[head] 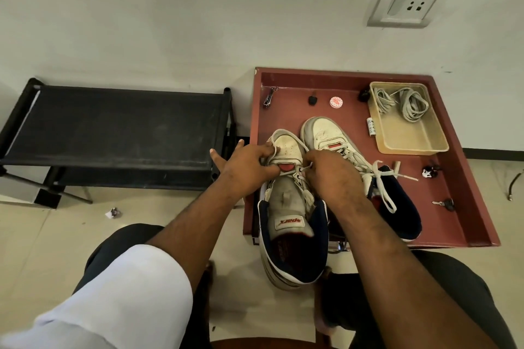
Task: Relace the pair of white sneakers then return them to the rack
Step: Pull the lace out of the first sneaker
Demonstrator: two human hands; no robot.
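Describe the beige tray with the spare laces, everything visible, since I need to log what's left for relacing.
The beige tray is a shallow rectangular bin, plastic by its look, a little grimy, with a raised rim. It sits flat in the far right corner of the reddish-brown drawer. A loose tangle of off-white laces lies in its far half; its near half is bare. A small white tube lies along its left wall. Neither hand touches it.
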